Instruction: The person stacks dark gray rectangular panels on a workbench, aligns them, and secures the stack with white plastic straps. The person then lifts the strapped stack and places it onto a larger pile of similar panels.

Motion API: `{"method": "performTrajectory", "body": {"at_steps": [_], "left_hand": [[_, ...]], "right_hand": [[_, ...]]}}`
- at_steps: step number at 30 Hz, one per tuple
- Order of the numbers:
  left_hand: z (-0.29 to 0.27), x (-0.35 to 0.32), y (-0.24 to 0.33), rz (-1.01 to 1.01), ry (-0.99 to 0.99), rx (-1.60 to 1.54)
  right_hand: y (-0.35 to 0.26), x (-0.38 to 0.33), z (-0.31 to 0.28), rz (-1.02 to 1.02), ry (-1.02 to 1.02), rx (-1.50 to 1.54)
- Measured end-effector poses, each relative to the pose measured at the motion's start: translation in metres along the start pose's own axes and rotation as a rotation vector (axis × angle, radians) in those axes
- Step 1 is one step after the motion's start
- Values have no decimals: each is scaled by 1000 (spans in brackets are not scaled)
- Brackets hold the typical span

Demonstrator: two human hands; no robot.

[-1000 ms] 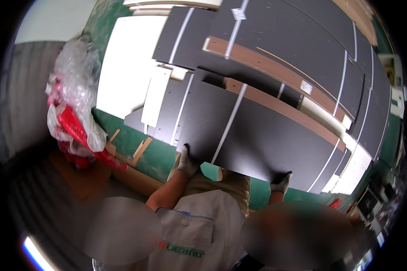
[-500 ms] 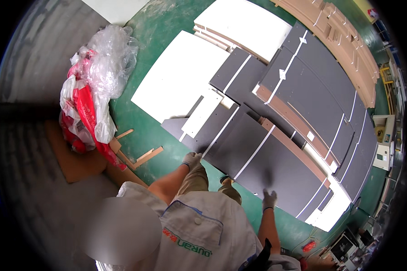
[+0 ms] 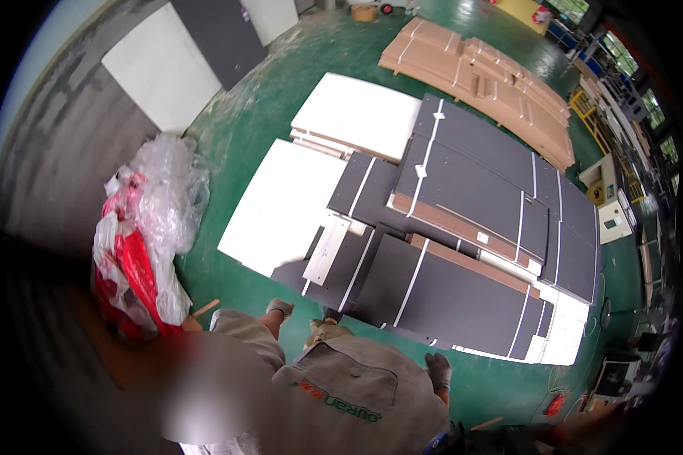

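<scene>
My left hand, in a grey glove, hangs above the green floor beside the near left end of the dark panels. It holds nothing that shows, and its fingers look loosely open. My right hand, gloved too, is low at my right side, open, just short of the near edge of a strapped dark grey panel stack. Neither hand appears to touch a panel. A narrow pale board lies across the dark panel left of that stack. White straps cross the dark stacks.
Large white panels lie at the left. A taller dark stack stands behind, with strapped brown cardboard packs beyond. Crumpled clear plastic wrap and a red-and-white bag lie by the grey wall. Panels lean there.
My view has tilted up, bringing the leaning panels into sight. Both hands have drawn back from the near panel edges toward my body.
</scene>
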State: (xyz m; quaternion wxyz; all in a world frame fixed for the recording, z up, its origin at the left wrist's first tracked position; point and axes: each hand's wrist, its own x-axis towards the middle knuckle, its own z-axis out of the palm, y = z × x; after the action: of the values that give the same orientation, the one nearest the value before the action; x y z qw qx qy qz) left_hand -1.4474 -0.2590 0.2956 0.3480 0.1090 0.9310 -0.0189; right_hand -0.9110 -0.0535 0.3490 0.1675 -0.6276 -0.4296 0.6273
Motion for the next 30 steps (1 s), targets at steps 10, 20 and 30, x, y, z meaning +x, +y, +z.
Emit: {"method": "performTrajectory", "body": {"at_steps": [10, 20, 30], "left_hand": [[75, -70, 297, 715, 338, -168], [425, -210, 290, 1017, -279, 559], [602, -304, 446, 1180, -442, 1376]], "right_hand": [[196, -139, -126, 6, 396, 147], [363, -174, -341, -37, 544, 143], [584, -149, -583, 98, 1088, -25]]}}
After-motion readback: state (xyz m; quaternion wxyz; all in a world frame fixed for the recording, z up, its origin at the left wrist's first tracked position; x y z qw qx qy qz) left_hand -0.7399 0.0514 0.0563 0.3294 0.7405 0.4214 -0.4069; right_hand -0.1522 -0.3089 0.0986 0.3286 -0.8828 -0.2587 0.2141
